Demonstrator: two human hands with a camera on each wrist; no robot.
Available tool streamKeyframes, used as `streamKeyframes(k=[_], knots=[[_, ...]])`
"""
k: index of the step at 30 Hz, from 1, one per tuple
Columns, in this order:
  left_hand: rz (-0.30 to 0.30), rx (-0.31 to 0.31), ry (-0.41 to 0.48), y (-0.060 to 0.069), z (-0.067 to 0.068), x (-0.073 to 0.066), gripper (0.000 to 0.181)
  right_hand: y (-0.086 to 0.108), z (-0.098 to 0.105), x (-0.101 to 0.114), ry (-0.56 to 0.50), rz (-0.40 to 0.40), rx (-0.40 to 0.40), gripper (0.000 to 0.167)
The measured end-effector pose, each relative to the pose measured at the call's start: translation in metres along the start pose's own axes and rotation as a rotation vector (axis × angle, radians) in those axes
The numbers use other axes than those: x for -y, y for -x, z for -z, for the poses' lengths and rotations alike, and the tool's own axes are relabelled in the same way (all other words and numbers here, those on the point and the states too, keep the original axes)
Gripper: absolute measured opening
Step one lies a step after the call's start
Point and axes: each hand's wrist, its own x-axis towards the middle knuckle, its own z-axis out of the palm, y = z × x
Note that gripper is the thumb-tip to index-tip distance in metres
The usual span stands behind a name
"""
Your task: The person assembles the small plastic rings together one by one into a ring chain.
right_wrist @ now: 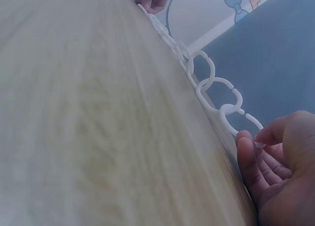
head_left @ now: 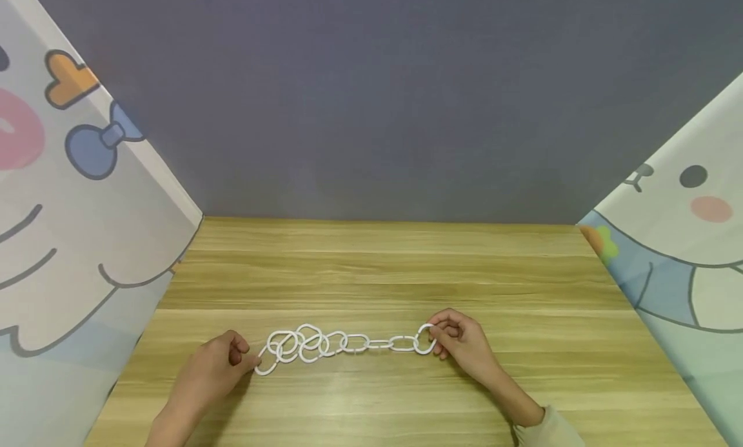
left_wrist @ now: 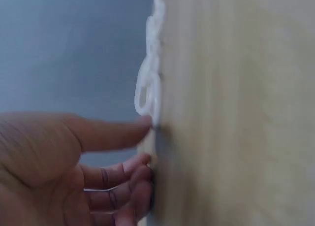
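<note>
A chain of white plastic C-shaped links lies across the wooden table. Its right part runs nearly straight, while the left links bunch and overlap. My right hand pinches the right end link between thumb and fingers; in the right wrist view this link is tilted up off the table. At the other end, my left hand has its thumb tip against the leftmost link. In the left wrist view, a gap shows between the thumb and the loosely bent fingers.
The wood-grain table extends behind and in front of the chain. A plain dark grey panel stands along the back edge. Cartoon-printed sheets hang at the left and right sides.
</note>
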Motion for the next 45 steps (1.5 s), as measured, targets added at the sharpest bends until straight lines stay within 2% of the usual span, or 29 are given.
streamKeyframes(k=[8,16,21,31,38,45], knots=[[0.019,0.045,-0.023,0.003,-0.002,0.001,0.037,0.001,0.001,0.000,-0.013,0.022,-0.006,0.012],[-0.024,0.055,-0.030,0.005,-0.004,-0.002,0.016,0.002,0.007,0.002,0.007,0.017,-0.031,0.012],[-0.045,0.052,0.007,0.003,0.000,-0.001,0.013,0.002,0.015,0.002,0.030,0.029,-0.052,0.011],[-0.100,-0.042,0.197,-0.011,0.012,0.001,0.008,0.000,0.028,0.004,0.035,0.080,-0.115,0.011],[-0.188,-0.218,0.247,-0.020,0.014,0.005,0.021,-0.002,0.041,0.011,0.072,0.098,-0.204,0.009],[-0.192,-0.326,0.294,-0.025,0.022,0.006,0.019,-0.008,0.059,0.011,0.085,0.136,-0.278,0.015]])
